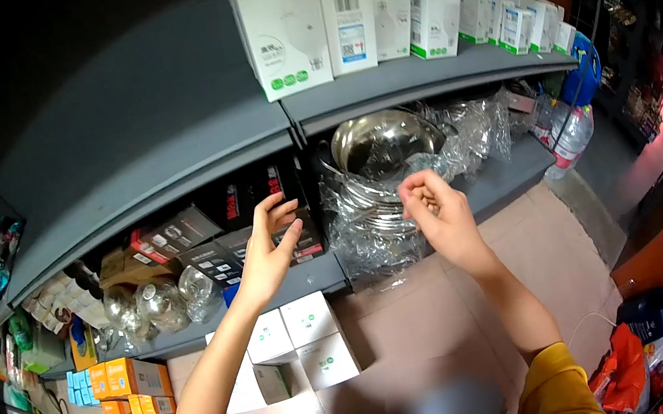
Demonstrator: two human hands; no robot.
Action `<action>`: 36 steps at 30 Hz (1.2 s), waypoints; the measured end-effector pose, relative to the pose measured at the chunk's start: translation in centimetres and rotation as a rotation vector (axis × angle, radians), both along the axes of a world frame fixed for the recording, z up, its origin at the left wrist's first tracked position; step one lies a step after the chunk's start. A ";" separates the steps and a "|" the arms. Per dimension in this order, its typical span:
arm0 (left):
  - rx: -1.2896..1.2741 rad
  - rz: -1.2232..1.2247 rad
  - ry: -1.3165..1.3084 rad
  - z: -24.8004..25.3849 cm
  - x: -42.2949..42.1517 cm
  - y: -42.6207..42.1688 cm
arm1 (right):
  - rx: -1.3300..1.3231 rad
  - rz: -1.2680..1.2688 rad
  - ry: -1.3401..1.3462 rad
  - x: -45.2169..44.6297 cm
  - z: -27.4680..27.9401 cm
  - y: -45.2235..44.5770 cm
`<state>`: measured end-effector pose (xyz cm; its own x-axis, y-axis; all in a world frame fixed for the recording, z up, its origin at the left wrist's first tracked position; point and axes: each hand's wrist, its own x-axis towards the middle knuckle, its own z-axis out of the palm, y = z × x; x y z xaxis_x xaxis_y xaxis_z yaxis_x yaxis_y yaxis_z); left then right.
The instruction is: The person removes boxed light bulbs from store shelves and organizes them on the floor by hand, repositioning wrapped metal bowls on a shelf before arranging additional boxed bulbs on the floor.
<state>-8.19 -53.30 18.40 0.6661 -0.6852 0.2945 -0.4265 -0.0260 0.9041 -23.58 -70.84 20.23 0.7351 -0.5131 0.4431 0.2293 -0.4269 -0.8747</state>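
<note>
My left hand (270, 247) is raised in front of the lower shelf, its fingers bent but apart, and nothing is in it. Behind it are dark printed boxes (231, 201). Opposite, my right hand (443, 215) is up with its fingers curled in, and no object shows in it. It is nearest to a stack of plastic-wrapped metal pans (371, 209), with a shiny metal bowl (387, 144) on top. Below my left hand, white boxes with small green marks (312, 318) stand on the floor, one of them with an open top.
A row of white and green bulb boxes (351, 26) lines the upper grey shelf (144, 172). Orange boxes (137, 378) and small blue boxes (80, 388) stand at left. Wrapped round glass-like items (160, 303) sit on the lower shelf. A red bag (622, 369) lies at right.
</note>
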 end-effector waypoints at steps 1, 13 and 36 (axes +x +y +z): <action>-0.028 -0.017 -0.016 0.9 -0.2 0.4 | -0.010 0.005 -0.015 0.2 0.8 0.5; -0.122 0.143 -0.389 10.5 4.2 -1.2 | -0.033 0.036 -0.173 9.1 7.9 -2.3; -0.372 0.122 0.048 14.4 8.2 -10.7 | -0.060 -0.015 -0.237 18.8 10.7 -5.6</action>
